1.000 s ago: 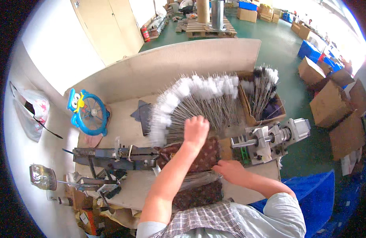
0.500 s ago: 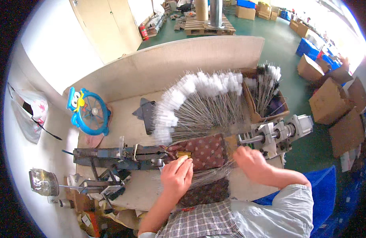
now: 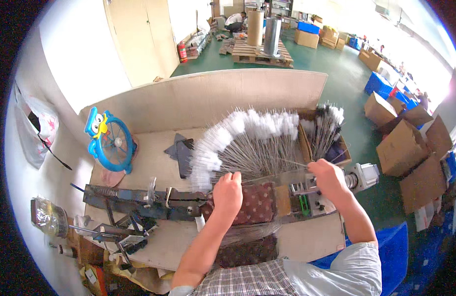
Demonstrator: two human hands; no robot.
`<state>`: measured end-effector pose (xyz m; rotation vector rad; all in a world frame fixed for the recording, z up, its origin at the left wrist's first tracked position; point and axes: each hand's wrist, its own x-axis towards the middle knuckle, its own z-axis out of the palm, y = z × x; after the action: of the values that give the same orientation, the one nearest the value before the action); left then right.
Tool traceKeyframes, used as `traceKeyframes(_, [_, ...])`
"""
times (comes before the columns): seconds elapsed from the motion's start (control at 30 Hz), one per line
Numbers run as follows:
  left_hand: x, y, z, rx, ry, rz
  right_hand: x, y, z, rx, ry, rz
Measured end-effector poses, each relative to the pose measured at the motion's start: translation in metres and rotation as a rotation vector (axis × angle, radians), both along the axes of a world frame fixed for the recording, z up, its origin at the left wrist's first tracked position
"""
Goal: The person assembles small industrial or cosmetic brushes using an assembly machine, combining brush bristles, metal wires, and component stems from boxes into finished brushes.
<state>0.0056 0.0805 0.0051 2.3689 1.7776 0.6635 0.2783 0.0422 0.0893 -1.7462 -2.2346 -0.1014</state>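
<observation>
A fan of wire-handled brushes [image 3: 257, 126] with white bristle heads lies on the bench. My left hand [image 3: 229, 195] is closed in a pinch at the near edge of the fan, over a dark red polka-dot cloth pad [image 3: 257, 200]; what its fingers hold is hidden. My right hand [image 3: 329, 177] is raised at the right of the fan, fingers closed on a thin wire [image 3: 293, 162] that points left over the brush handles. Several loose wires [image 3: 250, 234] lie along the near side of the pad.
A dark metal clamping fixture [image 3: 144, 200] stands left of the pad, a silver motor unit [image 3: 363, 176] on the right. Behind it, a cardboard box [image 3: 305, 144] holds dark brushes. A blue toy-like fan [image 3: 114, 143] and a dark phone-like slab [image 3: 184, 160] sit farther left. A low board [image 3: 213, 96] edges the back.
Both hands have risen away from the pad toward the brush fan. My left hand has left the brass-coloured piece at the pad's left end. The view has tilted upward.
</observation>
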Motion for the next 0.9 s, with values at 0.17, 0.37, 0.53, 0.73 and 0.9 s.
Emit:
traceKeyframes(0.17, [0.012, 0.030, -0.009, 0.047, -0.137, 0.074, 0.034, 0.001, 0.013, 0.209, 0.162, -0.116])
traceKeyframes(0.37, [0.014, 0.081, -0.020, 0.157, -0.199, 0.043, 0.007, 0.000, -0.003, 0.167, 0.322, 0.158])
traceKeyframes(0.53, [0.024, 0.103, -0.030, 0.122, -0.240, 0.111, -0.032, 0.003, -0.031, -0.058, 0.290, 0.113])
traceKeyframes(0.73, [0.027, 0.086, -0.018, 0.126, -0.317, 0.079, -0.029, 0.013, -0.034, -0.249, 0.299, 0.126])
traceKeyframes(0.9, [0.028, 0.087, -0.020, 0.183, -0.382, 0.105, -0.025, 0.011, -0.024, -0.327, 0.339, 0.160])
